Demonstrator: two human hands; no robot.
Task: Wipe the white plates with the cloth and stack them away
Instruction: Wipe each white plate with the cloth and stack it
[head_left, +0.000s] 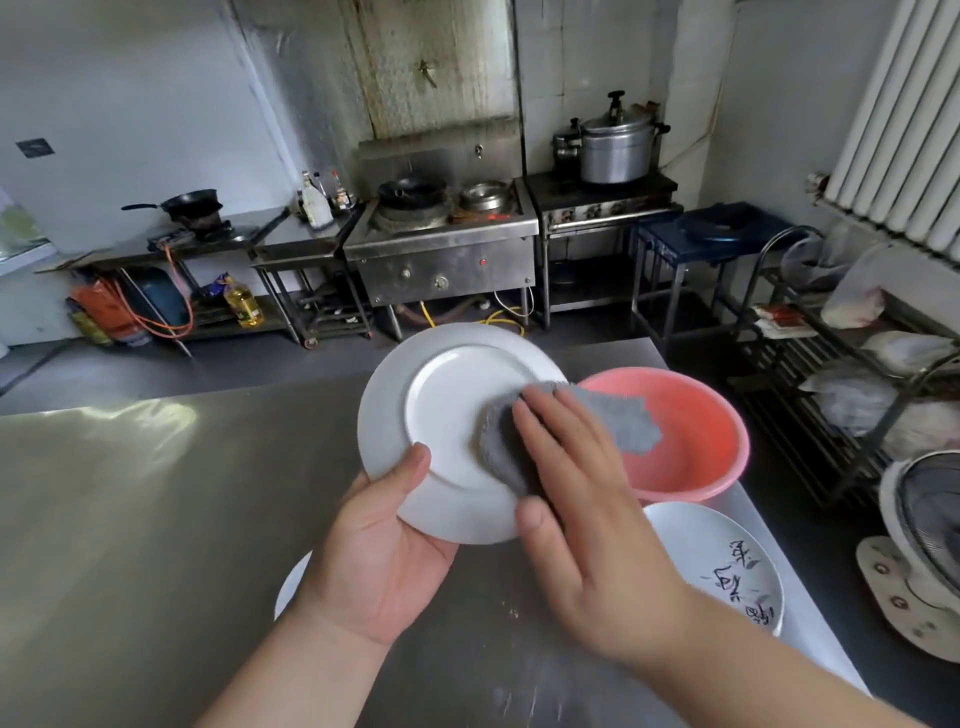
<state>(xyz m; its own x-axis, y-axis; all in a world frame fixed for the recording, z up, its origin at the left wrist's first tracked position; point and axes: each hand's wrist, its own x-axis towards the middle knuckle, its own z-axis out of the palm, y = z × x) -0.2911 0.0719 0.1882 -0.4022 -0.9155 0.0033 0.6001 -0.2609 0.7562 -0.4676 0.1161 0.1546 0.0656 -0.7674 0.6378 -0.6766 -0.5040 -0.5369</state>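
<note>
Head view looks down on a steel desk with both grips raised over it. The left grip clasps a white plate by its lower rim. Its thumb curls over the plate's face and its fingers are hidden behind, so the plate stands tilted up off the desk. The right grip lies flat with fingers straight, pressing a grey cloth against the right half of the plate's face. Its thumb reaches the plate's bottom edge. Part of the cloth sticks out past the right grip's fingertips and over the plate's rim. Beyond the right grip a pink basin sits on the desk, partly behind the cloth. Just right of the right wrist rests a painted plate with dark brush marks, near the basin. Below the left grip, a sliver of a second white plate shows on the desk. Far ahead of both grips stand a stove and a pressure pot. A wire rack stands off to the right grip's side.
</note>
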